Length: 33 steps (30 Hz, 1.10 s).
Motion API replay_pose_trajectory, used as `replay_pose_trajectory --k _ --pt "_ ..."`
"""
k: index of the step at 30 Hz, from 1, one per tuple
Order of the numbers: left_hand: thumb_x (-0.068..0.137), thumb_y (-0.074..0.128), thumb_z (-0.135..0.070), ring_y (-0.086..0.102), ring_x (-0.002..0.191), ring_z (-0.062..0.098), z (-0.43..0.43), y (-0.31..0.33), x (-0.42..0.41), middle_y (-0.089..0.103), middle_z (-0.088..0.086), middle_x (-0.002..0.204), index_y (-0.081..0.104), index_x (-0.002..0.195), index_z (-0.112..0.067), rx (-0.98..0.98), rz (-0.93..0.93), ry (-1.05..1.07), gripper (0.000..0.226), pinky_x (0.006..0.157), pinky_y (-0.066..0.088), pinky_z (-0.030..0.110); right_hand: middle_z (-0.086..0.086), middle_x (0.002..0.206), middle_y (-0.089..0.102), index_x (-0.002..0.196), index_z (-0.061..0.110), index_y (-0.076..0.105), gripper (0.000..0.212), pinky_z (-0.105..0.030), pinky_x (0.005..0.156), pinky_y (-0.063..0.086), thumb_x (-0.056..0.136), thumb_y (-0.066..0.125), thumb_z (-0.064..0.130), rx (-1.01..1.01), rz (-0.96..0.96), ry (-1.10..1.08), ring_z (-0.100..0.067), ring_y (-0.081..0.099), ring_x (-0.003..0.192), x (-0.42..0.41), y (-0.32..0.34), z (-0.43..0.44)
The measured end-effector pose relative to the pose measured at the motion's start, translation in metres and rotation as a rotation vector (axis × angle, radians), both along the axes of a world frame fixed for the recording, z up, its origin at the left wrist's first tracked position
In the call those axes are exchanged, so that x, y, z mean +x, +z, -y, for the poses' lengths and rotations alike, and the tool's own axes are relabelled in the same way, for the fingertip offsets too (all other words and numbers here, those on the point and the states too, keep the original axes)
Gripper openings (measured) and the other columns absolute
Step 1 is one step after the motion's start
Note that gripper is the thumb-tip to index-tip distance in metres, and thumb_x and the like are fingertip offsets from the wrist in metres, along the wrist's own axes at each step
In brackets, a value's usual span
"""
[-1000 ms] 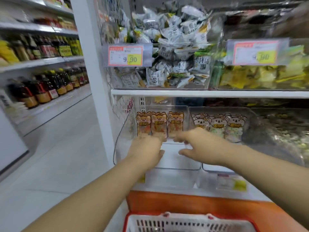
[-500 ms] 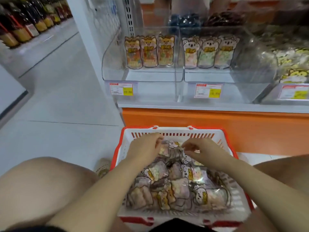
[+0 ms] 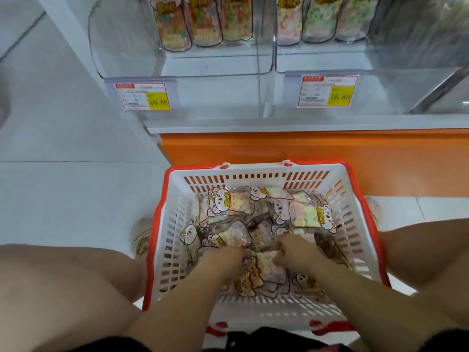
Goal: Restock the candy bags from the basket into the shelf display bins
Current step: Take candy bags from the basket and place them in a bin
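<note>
At lower centre, left hand [image 3: 224,257] and right hand [image 3: 295,252], fingers curled, apparently grip candy bags [image 3: 307,215] in the well-stocked basket [image 3: 159,212]; bins [image 3: 215,68] at top mostly unfilled.

One red-and-white basket [image 3: 256,167] sits on the floor with a heap of candy bags [image 3: 233,204] in it, at least six, too tangled for a firmer count, and two hands [image 3: 223,255] [image 3: 294,252] in among them. Above I count two clear display bins [image 3: 132,59] [image 3: 368,59], three standing bags [image 3: 203,24] [image 3: 319,21] in each. There are two price tags [image 3: 143,96] [image 3: 327,91], one per bin.
</note>
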<state>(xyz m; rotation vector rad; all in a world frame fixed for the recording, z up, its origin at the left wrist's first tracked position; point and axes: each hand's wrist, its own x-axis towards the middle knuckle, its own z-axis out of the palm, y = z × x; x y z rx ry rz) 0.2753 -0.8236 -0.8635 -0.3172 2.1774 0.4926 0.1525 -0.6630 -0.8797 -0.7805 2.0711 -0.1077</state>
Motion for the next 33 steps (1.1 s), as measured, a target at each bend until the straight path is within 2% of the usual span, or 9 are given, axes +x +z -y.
replay_pose_trajectory --k 9,11,14,17,19,22,26,29,33 --pt "0.102 0.038 -0.055 0.057 0.116 0.027 0.012 0.015 -0.016 0.058 0.013 0.130 0.059 0.129 -0.014 0.106 0.014 0.424 0.054 0.104 0.046 0.040 0.003 0.093 0.059 0.094 0.019 0.061 0.007 -0.020 0.065 0.044 0.091 0.067 0.021 -0.303 -0.028 -0.388 -0.007 0.056 0.079 -0.046 0.044 0.006" --pt "0.094 0.031 -0.074 0.060 0.108 0.024 0.010 0.018 -0.019 0.062 0.009 0.119 0.064 0.112 -0.014 0.218 0.006 0.617 0.071 0.102 0.045 0.036 -0.007 0.097 0.062 0.098 0.014 0.064 0.013 -0.029 0.069 0.053 0.088 0.072 0.017 -0.371 0.113 -0.625 -0.018 0.062 0.080 -0.050 0.053 0.005" --pt "0.065 0.045 -0.096 0.058 0.123 0.024 0.002 0.017 -0.025 0.060 -0.002 0.138 0.059 0.135 -0.029 0.444 -0.061 1.048 0.098 0.104 0.042 0.040 -0.015 0.105 0.065 0.104 0.006 0.063 0.024 -0.026 0.068 0.059 0.084 0.075 0.004 -0.439 0.391 -0.907 -0.024 0.069 0.082 -0.032 0.059 0.007" --pt "0.068 0.073 -0.073 0.067 0.110 0.025 -0.006 0.014 -0.031 0.070 0.001 0.123 0.066 0.120 -0.028 0.675 -0.229 1.373 0.069 0.100 0.051 0.052 -0.014 0.099 0.069 0.100 0.008 0.062 0.024 -0.030 0.071 0.061 0.082 0.077 0.005 -0.412 0.413 -0.820 -0.021 0.069 0.082 -0.010 0.052 0.014" --pt "0.057 0.080 -0.071 0.069 0.107 0.026 -0.004 0.010 -0.030 0.074 0.001 0.115 0.068 0.113 -0.026 0.728 -0.317 1.407 0.073 0.100 0.051 0.054 -0.010 0.099 0.070 0.102 0.012 0.063 0.028 -0.031 0.073 0.060 0.080 0.080 0.014 -0.394 0.438 -0.733 -0.019 0.069 0.083 -0.007 0.049 0.015" --pt "0.079 0.077 -0.056 0.064 0.099 0.010 -0.001 0.026 -0.031 0.069 -0.009 0.109 0.063 0.104 -0.027 0.729 -0.382 1.380 0.041 0.102 0.045 0.040 -0.001 0.108 0.069 0.110 0.020 0.063 0.035 -0.027 0.077 0.055 0.080 0.080 0.027 -0.416 0.431 -0.648 -0.015 0.069 0.092 -0.028 0.046 0.005" --pt "0.099 0.060 -0.032 0.052 0.088 -0.002 -0.002 0.026 -0.030 0.061 -0.011 0.115 0.055 0.102 -0.029 0.718 -0.406 1.296 0.006 0.091 0.035 0.030 -0.001 0.145 0.044 0.142 0.022 0.041 0.075 -0.038 0.098 0.048 0.079 0.076 0.040 -0.169 -0.195 -0.398 -0.026 0.048 0.127 -0.063 0.015 -0.020" --pt "0.101 0.058 -0.030 0.052 0.125 0.016 -0.001 0.019 -0.028 0.049 -0.001 0.145 0.045 0.145 -0.014 0.683 -0.390 1.296 0.049 0.107 0.037 0.036 -0.001 0.161 0.021 0.155 0.025 0.015 0.094 -0.051 0.113 0.035 0.081 0.071 0.038 0.022 -0.360 -0.128 -0.030 0.027 0.144 -0.063 -0.007 -0.030" --pt "0.098 0.062 -0.020 0.050 0.131 0.016 0.003 0.014 -0.025 0.047 0.002 0.150 0.041 0.149 -0.013 0.464 -0.497 1.191 0.055 0.106 0.039 0.026 0.000 0.144 0.047 0.148 0.025 0.029 0.084 -0.044 0.107 0.043 0.079 0.074 0.038 0.014 -0.434 -0.127 -0.025 0.043 0.131 -0.062 -0.013 -0.032"
